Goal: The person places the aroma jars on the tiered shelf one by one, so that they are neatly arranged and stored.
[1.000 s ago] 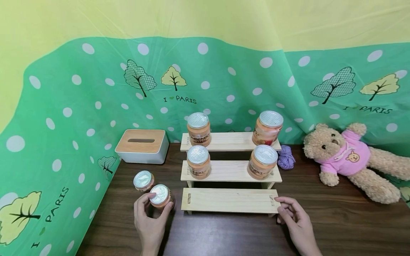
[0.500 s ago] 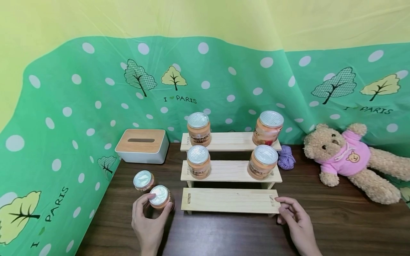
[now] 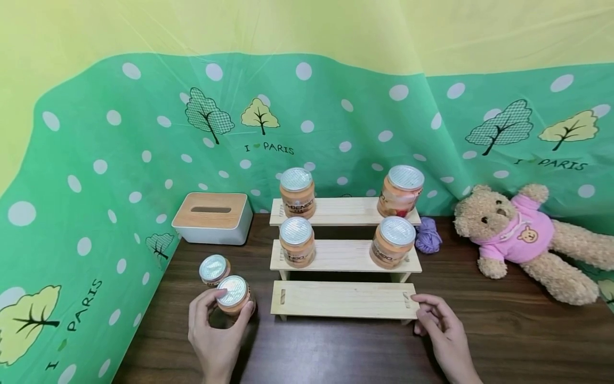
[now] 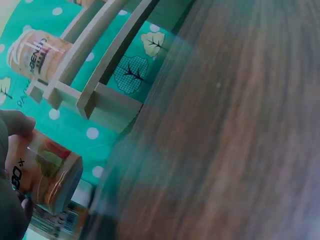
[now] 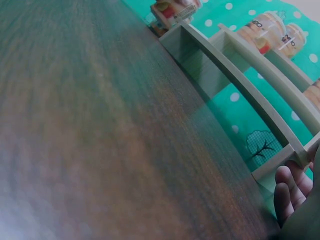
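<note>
My left hand (image 3: pixel 216 330) grips a jar (image 3: pixel 233 296) of orange-brown contents with a silver lid, fingers on its left side and thumb on its right. In the left wrist view this jar (image 4: pixel 45 170) shows a fruit picture and dark lettering. A second such jar (image 3: pixel 214 270) stands on the table just behind it. My right hand (image 3: pixel 443 330) holds the right end of the lowest tier of a wooden three-tier stand (image 3: pixel 342 300), index finger at the top edge and other fingers curled below. A jar stands near each end of the upper two tiers, such as the middle-left one (image 3: pixel 297 245).
A tissue box (image 3: pixel 211 218) with a wooden top sits at the back left. Purple yarn (image 3: pixel 428 236) lies right of the stand, and a teddy bear (image 3: pixel 523 234) in a pink hoodie lies farther right. A green dotted cloth (image 3: pixel 345 117) hangs behind the dark wooden table (image 3: pixel 336 352).
My left hand and the jar it grips have shifted slightly to the left, away from the stand. The right hand stays at the stand's end.
</note>
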Demonstrator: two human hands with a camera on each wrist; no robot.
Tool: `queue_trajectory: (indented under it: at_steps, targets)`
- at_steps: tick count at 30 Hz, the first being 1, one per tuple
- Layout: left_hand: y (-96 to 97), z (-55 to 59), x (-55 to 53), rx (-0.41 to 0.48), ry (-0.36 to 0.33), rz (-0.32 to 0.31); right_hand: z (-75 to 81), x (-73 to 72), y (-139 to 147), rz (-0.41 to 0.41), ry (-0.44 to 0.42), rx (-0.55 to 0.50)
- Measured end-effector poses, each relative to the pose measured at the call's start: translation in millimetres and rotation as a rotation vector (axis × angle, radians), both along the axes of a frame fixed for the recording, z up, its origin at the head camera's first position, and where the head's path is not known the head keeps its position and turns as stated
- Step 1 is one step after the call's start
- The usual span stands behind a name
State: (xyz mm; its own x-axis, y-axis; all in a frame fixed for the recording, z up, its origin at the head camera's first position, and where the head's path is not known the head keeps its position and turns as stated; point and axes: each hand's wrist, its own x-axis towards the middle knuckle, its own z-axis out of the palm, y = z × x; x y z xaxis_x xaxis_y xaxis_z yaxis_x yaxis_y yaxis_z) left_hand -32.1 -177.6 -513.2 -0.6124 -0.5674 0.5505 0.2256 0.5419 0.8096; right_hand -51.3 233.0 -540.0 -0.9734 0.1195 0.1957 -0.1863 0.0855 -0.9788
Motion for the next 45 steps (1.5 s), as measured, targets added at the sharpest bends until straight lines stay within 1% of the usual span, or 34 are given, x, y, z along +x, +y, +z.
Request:
queue_trajectory:
  at_steps: [2,5,9,15,19,24,27,30,37,41,45]
  targets:
    - [4.3,8.3,0.9,-0.014,0.005,0.000,-0.1,-0.2,0,0.002,0.001,-0.005]
    - [11.8,20.0,0.6,-0.044,0.039,-0.001,-0.5,-0.3,1,0.002,0.002,-0.010]
    - [14.3,24.7,-0.2,-0.057,0.079,-0.038,-0.4,-0.5,1,0.005,0.003,-0.017]
    - [18.9,26.5,0.2,-0.071,0.100,-0.125,-0.7,-0.5,1,-0.002,0.000,-0.011]
    - [24.9,27.4,1.0,-0.092,0.106,-0.189,-0.8,-0.3,1,0.001,0.011,-0.028]
    - [34.9,32.3,4.4,-0.075,0.062,-0.271,-0.5,-0.5,1,0.010,0.027,-0.050]
    - [41.6,34.6,6.7,-0.066,0.028,-0.309,-0.3,-0.3,1,0.012,0.035,-0.054]
    - [48.3,35.0,6.7,-0.083,0.026,-0.347,-0.2,-0.1,1,0.013,0.040,-0.057]
    - [62.5,34.0,3.2,-0.120,0.055,-0.446,-1.0,-0.2,2,0.011,0.047,-0.058]
    - [72.6,32.6,2.6,-0.126,0.071,-0.492,-1.8,-0.4,2,0.018,0.050,-0.063]
    - [83.4,30.6,-0.7,-0.132,0.091,-0.544,-1.9,-0.9,1,0.019,0.056,-0.070]
